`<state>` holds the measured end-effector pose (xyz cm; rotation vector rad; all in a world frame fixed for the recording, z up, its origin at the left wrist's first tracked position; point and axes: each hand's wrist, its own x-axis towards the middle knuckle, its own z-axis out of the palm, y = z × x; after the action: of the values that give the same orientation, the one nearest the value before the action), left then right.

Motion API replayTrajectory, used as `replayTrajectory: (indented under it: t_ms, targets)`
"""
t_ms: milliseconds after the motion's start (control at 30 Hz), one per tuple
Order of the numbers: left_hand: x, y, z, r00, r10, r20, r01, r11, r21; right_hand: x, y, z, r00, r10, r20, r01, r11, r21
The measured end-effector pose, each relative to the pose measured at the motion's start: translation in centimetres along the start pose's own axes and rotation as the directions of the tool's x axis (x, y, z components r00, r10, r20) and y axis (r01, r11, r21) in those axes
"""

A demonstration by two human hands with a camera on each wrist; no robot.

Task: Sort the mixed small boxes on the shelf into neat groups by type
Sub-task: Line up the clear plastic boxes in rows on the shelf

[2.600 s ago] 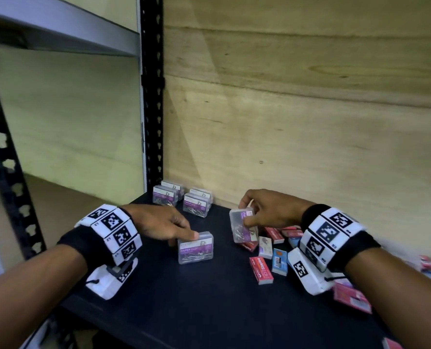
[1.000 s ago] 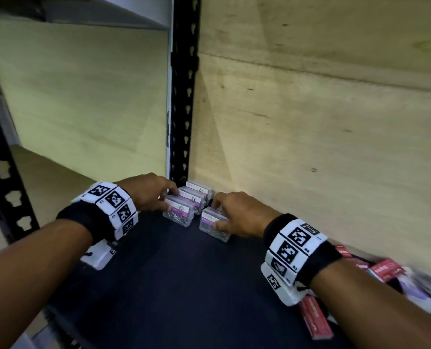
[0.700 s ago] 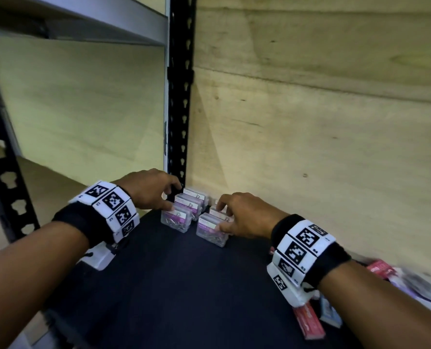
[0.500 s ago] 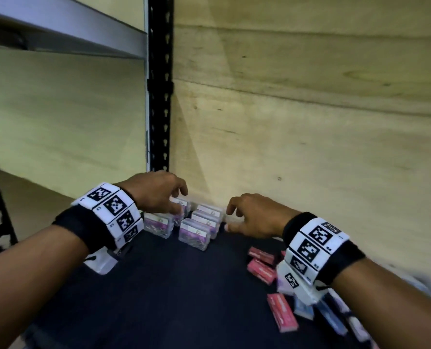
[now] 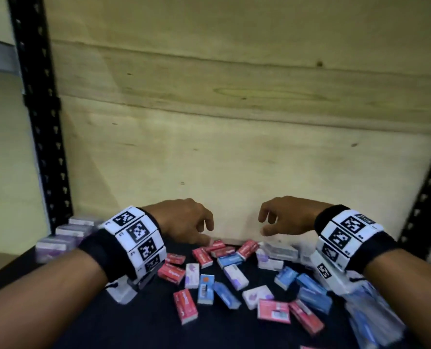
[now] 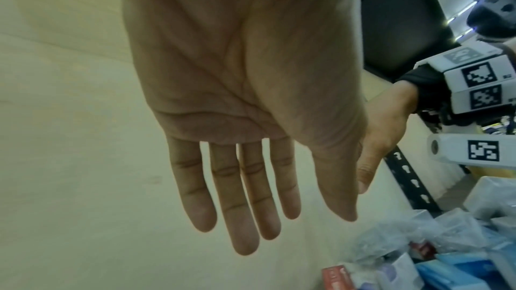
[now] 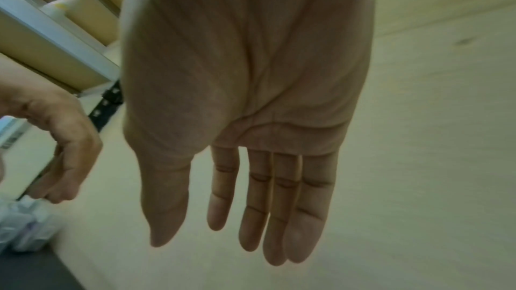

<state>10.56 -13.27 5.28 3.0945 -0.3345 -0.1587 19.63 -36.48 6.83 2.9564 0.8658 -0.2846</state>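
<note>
A mixed pile of small boxes lies on the dark shelf (image 5: pixel 146 323): red ones (image 5: pixel 185 306), blue ones (image 5: pixel 205 288) and white-purple ones (image 5: pixel 191 275). Several clear paper-clip boxes (image 5: pixel 66 235) stand grouped in the far left corner. My left hand (image 5: pixel 184 222) hovers over the pile's back left edge, its fingertips close to a red box (image 5: pixel 217 244). My right hand (image 5: pixel 285 217) hangs above a clear box (image 5: pixel 280 250) by the back wall. Both are empty; in the wrist views the left hand (image 6: pixel 251 206) and the right hand (image 7: pixel 251 206) show straight, spread fingers.
A plywood back wall (image 5: pixel 234 147) closes the shelf right behind the pile. Black slotted uprights stand at the left (image 5: pixel 40 122) and the right (image 5: pixel 423 210). More blue and clear boxes (image 5: pixel 365 313) crowd the right side under my right wrist. Bare shelf surface lies at the front left.
Both hands let go of the clear boxes set down in the left corner group and moved right, over the mixed pile. My view swung right with them.
</note>
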Motion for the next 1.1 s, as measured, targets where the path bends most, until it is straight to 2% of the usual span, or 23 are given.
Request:
replayTrajectory:
  t_ms: [167, 433, 533, 667, 833, 1100]
  targets:
    - [3.5, 5.1, 0.4, 0.995, 0.09, 0.038, -0.09, 0.996, -0.007, -2.5, 5.7, 0.7, 0.993, 0.116, 0.033, -0.117, 0.993, 0.03]
    - [8.5, 9.9, 2.2, 0.985, 0.154, 0.074, -0.155, 0.988, 0.007, -3.7, 10.6, 3.0, 0.982, 0.161, 0.095, -0.168, 0.983, 0.068]
    - [10.1, 10.6, 2.9, 0.985, 0.159, 0.064, -0.161, 0.987, 0.025, -3.4, 11.3, 3.8, 0.981, 0.14, 0.132, -0.156, 0.98, 0.119]
    - [11.8, 10.9, 3.3, 0.983, 0.163, 0.08, -0.166, 0.985, 0.036, -2.4, 11.2, 4.1, 0.982, 0.089, 0.169, -0.103, 0.992, 0.076]
    - [13.0, 11.2, 3.7, 0.974, 0.212, 0.075, -0.216, 0.975, 0.046, -0.9, 11.0, 4.5, 0.969, 0.102, 0.224, -0.118, 0.991, 0.062]
    - [13.4, 10.5, 3.7, 0.968, 0.249, 0.032, -0.25, 0.966, 0.071, -0.4, 10.8, 4.5, 0.972, 0.091, 0.217, -0.112, 0.99, 0.087]
